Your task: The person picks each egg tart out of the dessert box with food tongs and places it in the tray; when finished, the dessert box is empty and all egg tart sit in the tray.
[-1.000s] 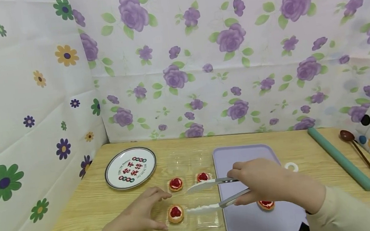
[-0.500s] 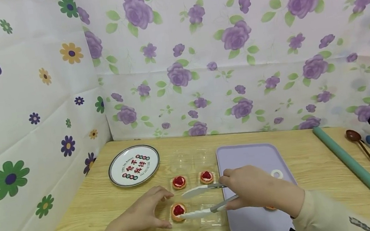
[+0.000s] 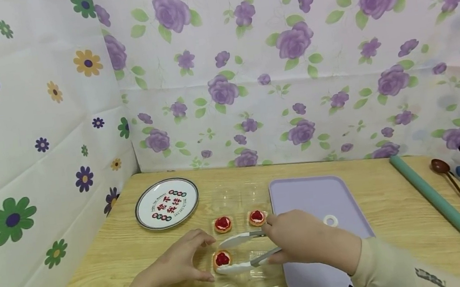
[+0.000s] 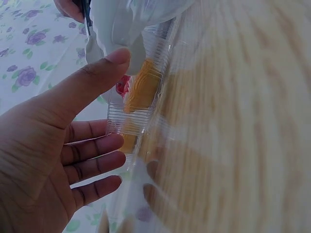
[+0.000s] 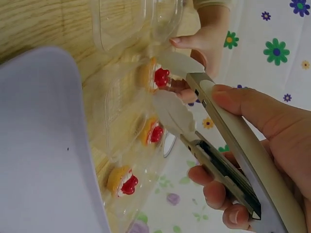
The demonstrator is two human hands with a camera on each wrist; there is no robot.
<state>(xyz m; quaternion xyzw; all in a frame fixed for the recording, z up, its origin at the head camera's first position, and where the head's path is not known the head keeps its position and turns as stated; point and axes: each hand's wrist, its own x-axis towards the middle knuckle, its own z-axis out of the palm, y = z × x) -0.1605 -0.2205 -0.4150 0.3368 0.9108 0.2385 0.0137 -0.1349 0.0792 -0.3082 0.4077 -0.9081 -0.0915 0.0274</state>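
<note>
Currently the front tart [image 3: 222, 259] is sitting in its box [image 4: 126, 116] just right of the nearer, wide-spread left hand [image 3: 179, 262], while the right hand [image 3: 300, 238] is gripping tongs [image 3: 236, 239] spread about it.

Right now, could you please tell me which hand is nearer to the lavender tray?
Right: the right hand, holding the tongs, is above the left edge of the lavender tray. The left hand is apart from it, left of the red-topped tarts.
</note>
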